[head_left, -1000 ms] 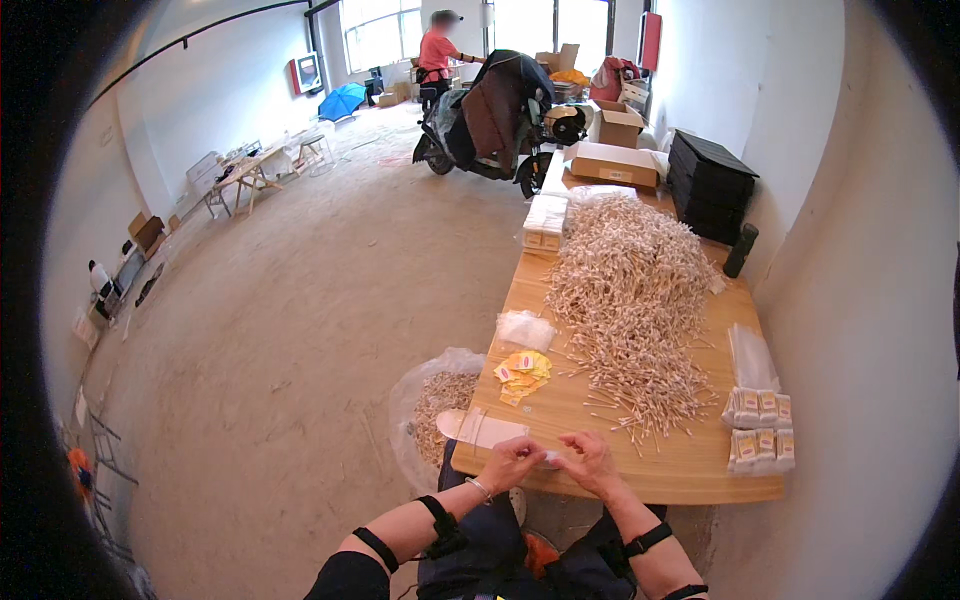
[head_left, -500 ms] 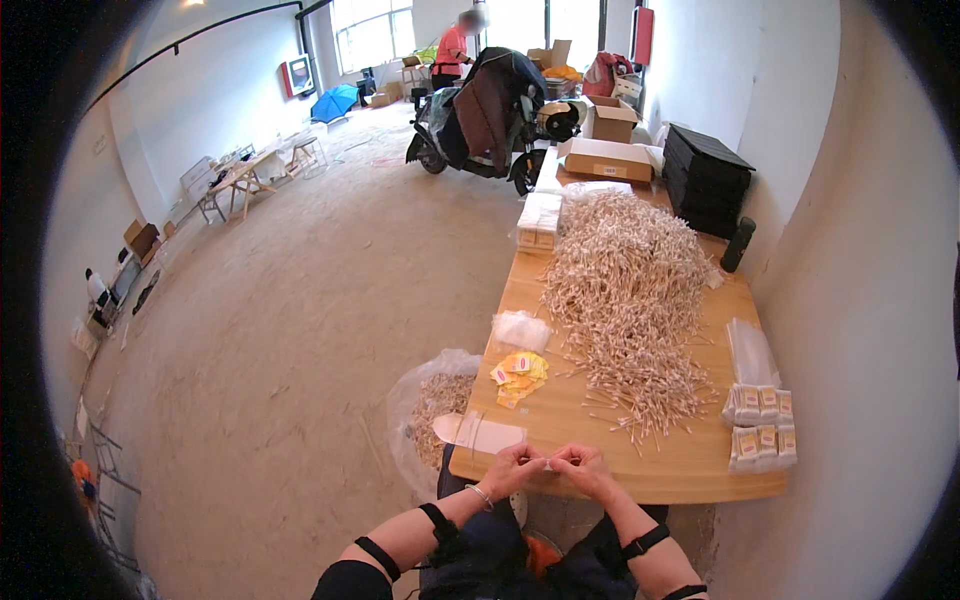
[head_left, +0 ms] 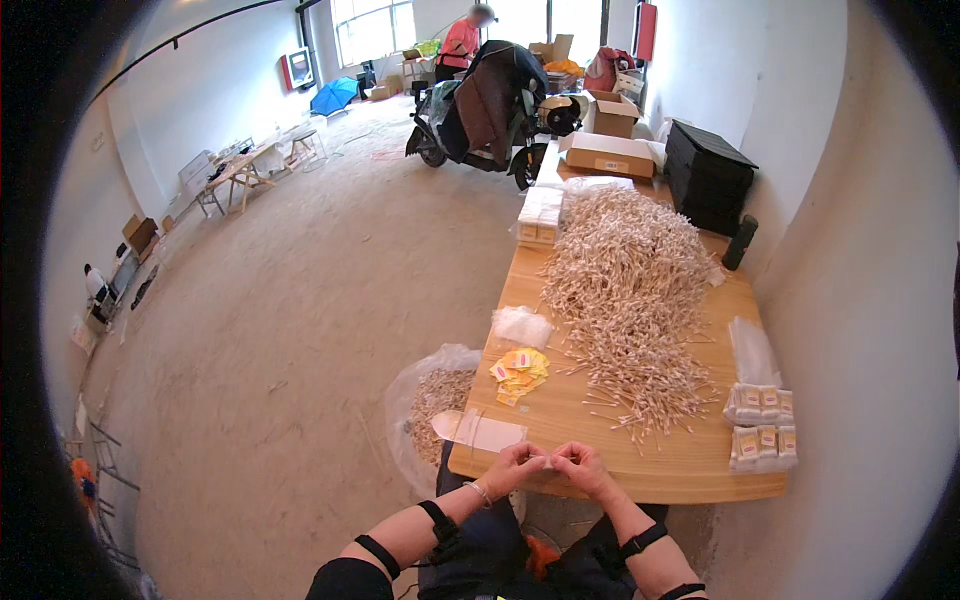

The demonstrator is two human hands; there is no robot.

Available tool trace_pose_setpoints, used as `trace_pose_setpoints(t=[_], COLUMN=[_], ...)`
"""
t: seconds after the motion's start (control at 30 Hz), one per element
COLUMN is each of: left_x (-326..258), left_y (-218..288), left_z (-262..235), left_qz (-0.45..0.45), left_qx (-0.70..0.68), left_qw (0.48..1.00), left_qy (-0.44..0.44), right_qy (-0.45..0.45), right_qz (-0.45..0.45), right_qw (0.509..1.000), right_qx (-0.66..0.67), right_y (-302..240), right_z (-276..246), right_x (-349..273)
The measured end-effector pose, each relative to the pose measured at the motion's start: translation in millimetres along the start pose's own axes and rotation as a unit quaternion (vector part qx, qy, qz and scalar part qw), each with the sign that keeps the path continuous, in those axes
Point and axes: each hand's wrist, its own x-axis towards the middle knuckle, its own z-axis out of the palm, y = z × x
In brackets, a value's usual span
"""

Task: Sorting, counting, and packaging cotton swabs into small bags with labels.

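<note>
1. Fingertips of the left hand (head_left: 513, 466) and right hand (head_left: 583, 466) are pinched together at the near table (head_left: 690, 470) edge; what is held is too small to tell.
2. A clear plastic sleeve (head_left: 480, 431) is seen just left.
3. Yellow labels (head_left: 521, 372) and a heap of wooden sticks (head_left: 628, 290) lie beyond.

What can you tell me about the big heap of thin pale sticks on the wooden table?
The big heap of thin pale sticks looks like small wooden sticks, light beige, lying crossed in every direction. It is high and dense at the far part of the light wooden table and thins toward the near edge, where single sticks lie scattered. It rests directly on the tabletop, right of the small yellow labels. Neither hand touches it.
</note>
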Motion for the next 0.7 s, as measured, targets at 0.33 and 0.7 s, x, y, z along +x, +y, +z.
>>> trace_pose_setpoints(t=[0.33, 0.7], left_x=[-4.5, -9.8], left_y=[18.3, 28.9], left_z=[0.9, 7.6], left_qz=[0.365, 0.334], left_qx=[0.387, 0.417], left_qw=[0.837, 0.837], left_qy=[0.129, 0.116], right_qy=[0.146, 0.113], right_qz=[-0.320, -0.362], right_qw=[0.815, 0.751], right_qx=[-0.460, -0.540], right_y=[-2.0, -17.2], right_z=[6.0, 3.4], right_x=[-17.1, -17.9])
